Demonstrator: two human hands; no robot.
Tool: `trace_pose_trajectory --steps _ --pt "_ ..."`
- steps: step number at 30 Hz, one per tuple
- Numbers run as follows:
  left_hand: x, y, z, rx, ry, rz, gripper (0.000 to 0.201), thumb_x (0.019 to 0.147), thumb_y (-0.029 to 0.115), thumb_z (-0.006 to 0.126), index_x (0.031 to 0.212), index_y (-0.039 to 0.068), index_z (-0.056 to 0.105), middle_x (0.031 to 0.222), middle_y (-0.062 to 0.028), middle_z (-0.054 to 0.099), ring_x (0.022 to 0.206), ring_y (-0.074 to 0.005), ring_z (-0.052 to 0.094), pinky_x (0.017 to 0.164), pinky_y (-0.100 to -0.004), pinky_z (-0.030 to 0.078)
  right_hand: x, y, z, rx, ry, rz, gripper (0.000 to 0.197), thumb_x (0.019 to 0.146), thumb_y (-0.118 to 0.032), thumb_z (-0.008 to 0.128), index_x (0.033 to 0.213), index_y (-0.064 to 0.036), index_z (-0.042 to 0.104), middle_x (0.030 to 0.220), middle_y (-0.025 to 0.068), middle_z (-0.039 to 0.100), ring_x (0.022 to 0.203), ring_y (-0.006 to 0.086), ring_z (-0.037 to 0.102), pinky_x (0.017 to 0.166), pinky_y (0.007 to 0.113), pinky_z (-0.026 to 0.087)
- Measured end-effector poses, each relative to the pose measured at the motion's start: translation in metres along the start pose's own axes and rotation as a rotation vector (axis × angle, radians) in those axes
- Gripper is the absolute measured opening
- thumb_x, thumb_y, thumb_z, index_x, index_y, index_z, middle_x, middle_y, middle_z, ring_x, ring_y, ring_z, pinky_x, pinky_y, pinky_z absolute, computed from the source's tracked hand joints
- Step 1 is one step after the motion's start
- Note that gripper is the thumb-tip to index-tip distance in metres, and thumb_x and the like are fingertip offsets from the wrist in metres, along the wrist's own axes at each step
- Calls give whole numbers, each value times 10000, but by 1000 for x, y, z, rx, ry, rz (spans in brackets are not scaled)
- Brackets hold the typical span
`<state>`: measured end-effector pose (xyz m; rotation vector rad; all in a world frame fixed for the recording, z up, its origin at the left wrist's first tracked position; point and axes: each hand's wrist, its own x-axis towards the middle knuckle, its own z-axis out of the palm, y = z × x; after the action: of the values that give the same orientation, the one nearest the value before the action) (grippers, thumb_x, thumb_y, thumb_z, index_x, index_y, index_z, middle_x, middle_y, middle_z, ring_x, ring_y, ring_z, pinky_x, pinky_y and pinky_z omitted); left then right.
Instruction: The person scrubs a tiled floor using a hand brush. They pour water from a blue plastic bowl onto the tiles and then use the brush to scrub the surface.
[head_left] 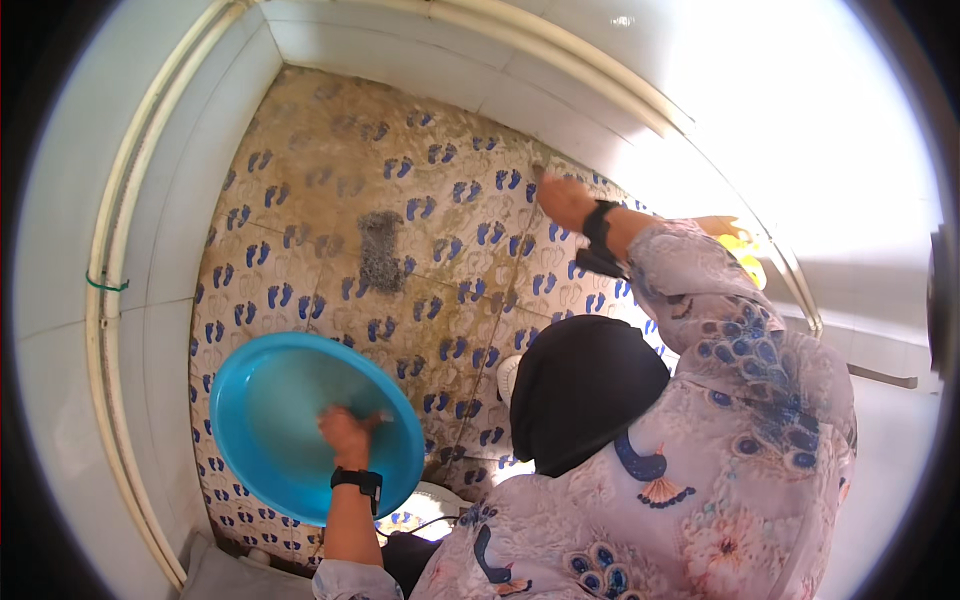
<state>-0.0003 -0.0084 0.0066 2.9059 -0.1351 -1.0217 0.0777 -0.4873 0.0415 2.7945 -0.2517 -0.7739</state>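
The round blue plastic basin's probably heavy, slippery, so grab its rim; left hand inside, right hand beyond, can't tell either's finger grip.

The floor is laid in pale tiles, printed all over with pairs of blue footprints. Its far part is coated in a brown, wet-looking film, under which some prints are blurred. A grey, rough-looking rectangle is seen near the middle; whether drain or pad cannot be told. At the left a blue basin is set down, with footprints showing beside it.
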Motion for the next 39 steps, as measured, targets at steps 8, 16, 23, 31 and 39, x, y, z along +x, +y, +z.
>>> trace_pose_trajectory --steps 8,16,23,31,39 --pt "4 -16 17 -38 99 49 628 448 475 760 813 -5 583 866 -167 566 826 -340 515 774 -411 393 -21 -6 1 -98 -35 -131 250 735 -75 520 948 54 541 870 152 584 751 266 619 577 323 500" --pt "3 -9 7 -93 86 52 644 454 449 771 862 -7 569 896 -168 559 852 -335 513 769 -419 403 -30 -14 1 -55 -39 -54 319 727 -85 549 981 97 485 868 180 587 758 257 621 587 312 501" --pt "2 -13 9 -119 47 -15 671 442 471 768 857 -13 561 897 -175 556 878 -332 510 759 -412 417 -20 -30 2 165 125 29 192 778 -61 445 912 72 475 812 204 595 721 294 618 583 352 502" --pt "4 -9 14 -11 64 -29 709 431 494 761 870 -23 558 946 -182 540 900 -328 504 777 -408 414 -18 -70 4 420 15 -22 194 789 -74 391 924 64 391 802 237 580 726 369 588 619 414 480" --pt "1 -12 10 -22 -13 -8 733 442 549 729 834 -46 556 927 -190 544 913 -343 496 823 -417 379 11 -23 4 497 173 141 230 770 -52 463 940 80 381 762 233 588 711 347 600 583 372 490"
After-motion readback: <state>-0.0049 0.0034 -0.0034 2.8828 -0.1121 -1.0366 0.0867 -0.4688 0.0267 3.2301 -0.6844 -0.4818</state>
